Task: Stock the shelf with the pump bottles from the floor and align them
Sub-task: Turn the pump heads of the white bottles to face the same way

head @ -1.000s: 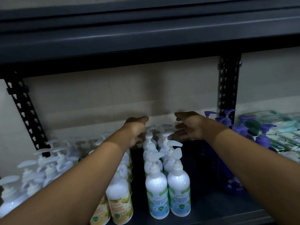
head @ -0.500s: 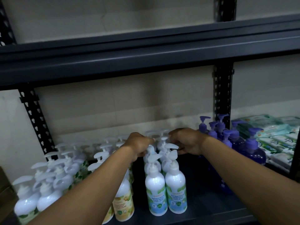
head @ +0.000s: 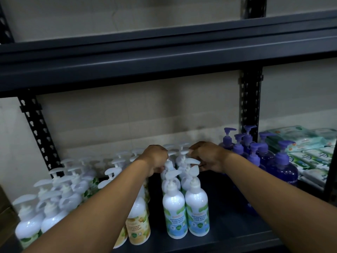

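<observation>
From the head view, the fingertips of both hands are hidden behind the knuckles and the white pump heads, so the exact grip is hard to read. The left hand (head: 156,158) curls against a pump neck on the left row of the mint bottles (head: 175,210). The right hand (head: 208,156) pinches a pump head on the right row. The hands sit close together but apart, partway back along the rows. The two rows stand upright on the shelf (head: 231,238), running front to back, and the rear bottles are blurred and mostly covered. The left forearm hides much of the yellow bottles (head: 139,223) just left of the mint rows. Farther left is a crowd of white bottles (head: 52,216) whose labels are too dim to read. The right forearm covers the lower purple bottles (head: 281,167), which hold violet liquid. Beyond them lie stacked wipe packs (head: 310,156), cut off by the frame edge. A brown box (head: 4,207) barely shows at the left edge.
</observation>
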